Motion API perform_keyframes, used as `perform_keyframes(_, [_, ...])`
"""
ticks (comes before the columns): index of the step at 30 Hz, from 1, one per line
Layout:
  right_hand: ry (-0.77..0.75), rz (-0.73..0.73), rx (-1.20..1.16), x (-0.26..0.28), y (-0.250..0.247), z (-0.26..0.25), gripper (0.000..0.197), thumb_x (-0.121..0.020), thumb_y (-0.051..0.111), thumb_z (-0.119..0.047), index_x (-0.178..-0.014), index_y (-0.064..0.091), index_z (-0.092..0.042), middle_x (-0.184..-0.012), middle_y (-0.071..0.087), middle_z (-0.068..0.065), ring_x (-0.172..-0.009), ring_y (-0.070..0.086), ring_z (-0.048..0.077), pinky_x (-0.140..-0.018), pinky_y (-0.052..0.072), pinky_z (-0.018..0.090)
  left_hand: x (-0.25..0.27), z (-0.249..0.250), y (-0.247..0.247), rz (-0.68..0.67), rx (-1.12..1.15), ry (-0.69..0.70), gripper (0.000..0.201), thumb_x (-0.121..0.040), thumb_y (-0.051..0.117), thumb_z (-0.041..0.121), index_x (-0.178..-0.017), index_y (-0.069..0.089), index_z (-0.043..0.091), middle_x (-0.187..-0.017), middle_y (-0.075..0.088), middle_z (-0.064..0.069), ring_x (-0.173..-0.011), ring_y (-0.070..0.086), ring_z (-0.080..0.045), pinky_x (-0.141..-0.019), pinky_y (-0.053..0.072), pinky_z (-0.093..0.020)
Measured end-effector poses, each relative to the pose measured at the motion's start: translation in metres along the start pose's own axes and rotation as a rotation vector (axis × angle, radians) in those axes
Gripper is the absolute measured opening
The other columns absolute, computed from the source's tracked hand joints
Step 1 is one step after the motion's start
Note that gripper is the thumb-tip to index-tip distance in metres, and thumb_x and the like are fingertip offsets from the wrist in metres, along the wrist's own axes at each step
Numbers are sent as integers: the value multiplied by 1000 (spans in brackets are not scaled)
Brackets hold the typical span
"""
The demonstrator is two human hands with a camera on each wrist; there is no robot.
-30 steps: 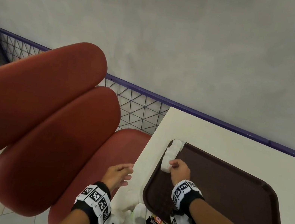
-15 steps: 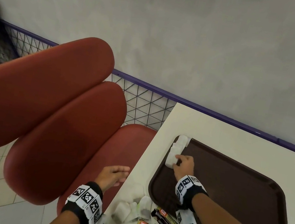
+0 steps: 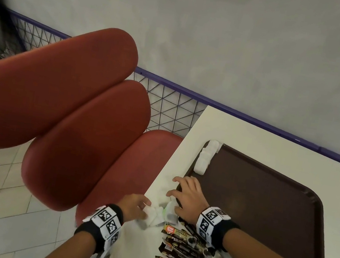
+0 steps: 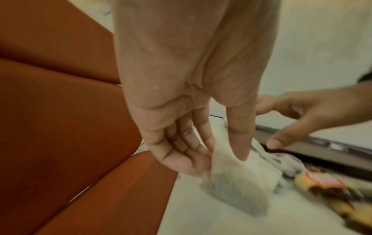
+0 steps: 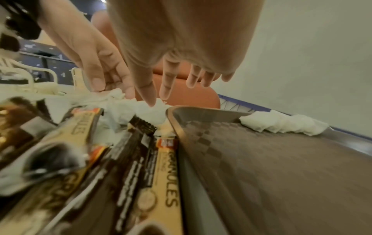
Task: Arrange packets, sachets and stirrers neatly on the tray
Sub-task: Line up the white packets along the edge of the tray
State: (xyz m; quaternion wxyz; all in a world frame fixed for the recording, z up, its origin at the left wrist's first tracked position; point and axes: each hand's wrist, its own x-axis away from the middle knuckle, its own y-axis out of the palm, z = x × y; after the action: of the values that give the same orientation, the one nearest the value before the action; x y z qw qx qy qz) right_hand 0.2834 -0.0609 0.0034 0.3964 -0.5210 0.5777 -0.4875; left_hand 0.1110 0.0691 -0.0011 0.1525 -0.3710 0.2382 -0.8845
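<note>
1. Red seat [image 3: 86, 136]: padded bench and backrest at the table's left edge, beyond the work area.

2. Table [image 3: 242, 137]: pale top bearing all items below.

3. Tray [image 3: 263, 213]: dark brown, textured floor, raised rim; mostly bare, so the task looks to be at an early stage.

4. Coffee packets [image 3: 180, 256]: long brown-and-gold sticks marked "GRANULES", heaped loose on the table just beside the tray's near corner, lying at mixed angles. None on the tray yet.

5. Row of white sachets [image 3: 205, 157]: several overlapping in a line along the tray's far-left rim, probably set against the wall so they stay straight.

6. Loose white sachets [image 3: 158, 215]: a small crumpled pile on the table between the two hands, off the tray; these look like the ones currently being sorted.

7. Right hand [image 3: 189, 196]: over the tray's left edge, fingers spread and slack, tips reaching down onto the loose pile; nothing grasped. Seemingly about to choose the next sachet.

8. Left hand [image 4: 191, 111]: at the table's edge, thumb and fingertips pinching one white sachet [image 4: 237, 171] by its upper corner, likely lifting it clear of the pile for the right hand.

9. Stirrers: none identifiable in any view.
</note>
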Motion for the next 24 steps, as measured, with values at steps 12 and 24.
perform_keyframes(12, [-9,-215,128,-24,-3,-25,21,-86,49,-12,-99,65,-17,-142,38,3,-135,23,25,-117,-4,45,7,6,18,129,-227,93,37,-82,66,21,-117,59,12,-117,60,-7,-107,56,-22,-85,43,-26])
perform_keyframes(24, [98,-243,-88,-39,-17,-33,24,-85,45,-3,-101,61,-10,-110,62,7,-111,50,23,-111,19,30,-2,8,24,164,-166,53,35,-78,69,23,-111,63,13,-114,59,-5,-101,56,-19,-81,44,-24])
